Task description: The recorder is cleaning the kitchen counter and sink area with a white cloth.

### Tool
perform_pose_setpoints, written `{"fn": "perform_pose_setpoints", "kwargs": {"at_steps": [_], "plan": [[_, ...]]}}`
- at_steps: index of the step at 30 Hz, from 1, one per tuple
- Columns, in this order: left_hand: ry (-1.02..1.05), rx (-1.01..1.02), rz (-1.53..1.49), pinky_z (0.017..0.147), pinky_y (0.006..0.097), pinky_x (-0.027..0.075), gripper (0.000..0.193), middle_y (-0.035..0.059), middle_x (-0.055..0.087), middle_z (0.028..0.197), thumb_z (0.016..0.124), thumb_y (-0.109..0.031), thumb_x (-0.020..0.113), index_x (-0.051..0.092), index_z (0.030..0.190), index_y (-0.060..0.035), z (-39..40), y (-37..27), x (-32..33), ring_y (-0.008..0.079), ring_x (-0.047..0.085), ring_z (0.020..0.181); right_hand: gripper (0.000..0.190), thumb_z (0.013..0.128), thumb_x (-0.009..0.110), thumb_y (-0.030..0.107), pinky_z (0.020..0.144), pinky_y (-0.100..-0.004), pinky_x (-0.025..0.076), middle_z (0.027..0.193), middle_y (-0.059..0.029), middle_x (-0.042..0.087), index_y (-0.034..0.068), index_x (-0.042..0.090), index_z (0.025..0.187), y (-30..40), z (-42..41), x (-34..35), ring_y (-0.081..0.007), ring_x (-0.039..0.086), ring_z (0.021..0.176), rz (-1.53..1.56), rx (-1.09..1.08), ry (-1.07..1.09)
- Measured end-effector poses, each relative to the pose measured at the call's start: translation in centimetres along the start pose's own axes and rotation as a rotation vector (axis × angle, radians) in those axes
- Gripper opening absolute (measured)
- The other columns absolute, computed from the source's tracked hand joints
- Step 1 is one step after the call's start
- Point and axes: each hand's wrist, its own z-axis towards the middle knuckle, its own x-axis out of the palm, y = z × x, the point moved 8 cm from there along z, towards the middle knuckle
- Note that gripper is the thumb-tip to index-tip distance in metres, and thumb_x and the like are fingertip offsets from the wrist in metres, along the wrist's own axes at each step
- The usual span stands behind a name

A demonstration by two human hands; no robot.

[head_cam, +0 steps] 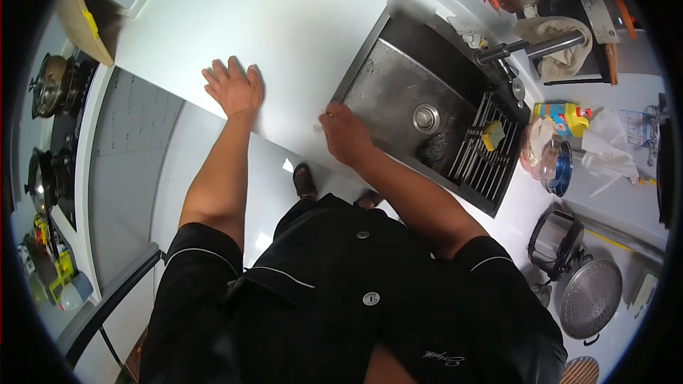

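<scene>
My left hand rests on the white countertop, fingers spread, holding nothing. At the near left edge of the dark metal sink is my right hand, with its fingers curled. Something pale and blurred shows beside those fingertips, and whether they grip it cannot be told. Inside the sink are a round drain strainer and a dark wire scourer. A yellow and green sponge sits on the slatted metal rack across the sink's right part.
Behind the sink stands a faucet. A yellow bottle, clear bowls, a metal pot and a colander are at the right. Lidded pans stand on the stove at the left.
</scene>
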Motion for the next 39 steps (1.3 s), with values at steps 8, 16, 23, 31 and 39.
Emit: {"fn": "perform_pose_setpoints", "kwargs": {"at_steps": [8, 16, 23, 31, 39], "plan": [[0.022, -0.145, 0.125, 0.120, 0.0565, 0.008, 0.066, 0.0251, 0.021, 0.159, 0.098, -0.046, 0.046, 0.035, 0.147, -0.0035, 0.2, -1.2, 1.1, 0.0374, 0.012, 0.150, 0.016, 0.085, 0.059, 0.007, 0.085, -0.0449, 0.052, 0.108, -0.0159, 0.057, 0.004, 0.066, 0.100, -3.7, 2.9, 0.2, -0.0356, 0.059, 0.101, -0.006, 0.268, 0.005], [0.069, -0.172, 0.178, 0.120, 0.0554, 0.008, 0.068, 0.0238, 0.021, 0.159, 0.097, -0.046, 0.048, 0.035, 0.149, -0.0044, 0.7, -1.2, 0.6, 0.0373, 0.011, 0.151, 0.020, 0.082, 0.065, 0.004, 0.085, -0.0447, 0.052, 0.109, -0.0148, 0.058, 0.006, 0.070, 0.101, -16.7, 12.0, -4.4, -0.0344, 0.062, 0.099, -0.114, 0.382, -0.194], [0.039, -0.130, 0.220, 0.120, 0.0572, 0.009, 0.068, 0.0267, 0.022, 0.158, 0.096, -0.043, 0.051, 0.035, 0.148, -0.0023, 1.0, -1.3, 0.8, 0.0395, 0.013, 0.150, 0.018, 0.081, 0.066, 0.004, 0.084, -0.0446, 0.053, 0.108, -0.0151, 0.061, 0.006, 0.073, 0.098, -24.0, 18.3, -7.8, -0.0355, 0.064, 0.096, -0.185, 0.451, -0.287], [0.086, -0.148, 0.283, 0.120, 0.0570, 0.010, 0.068, 0.0254, 0.022, 0.158, 0.096, -0.039, 0.052, 0.032, 0.150, -0.0020, 1.2, -2.0, 0.4, 0.0384, 0.013, 0.151, 0.014, 0.082, 0.063, 0.005, 0.084, -0.0439, 0.053, 0.106, -0.0167, 0.060, 0.005, 0.072, 0.093, -28.9, 22.5, -10.2, -0.0362, 0.063, 0.096, -0.228, 0.471, -0.316], [0.094, -0.179, 0.282, 0.121, 0.0545, 0.011, 0.068, 0.0224, 0.023, 0.159, 0.095, -0.038, 0.053, 0.032, 0.151, -0.0049, 1.4, -2.5, 0.7, 0.0358, 0.015, 0.150, 0.015, 0.086, 0.057, 0.006, 0.087, -0.0415, 0.054, 0.110, -0.0158, 0.058, 0.001, 0.069, 0.093, -33.4, 23.5, -11.1, -0.0352, 0.060, 0.099, -0.331, 0.591, -0.233]]}}
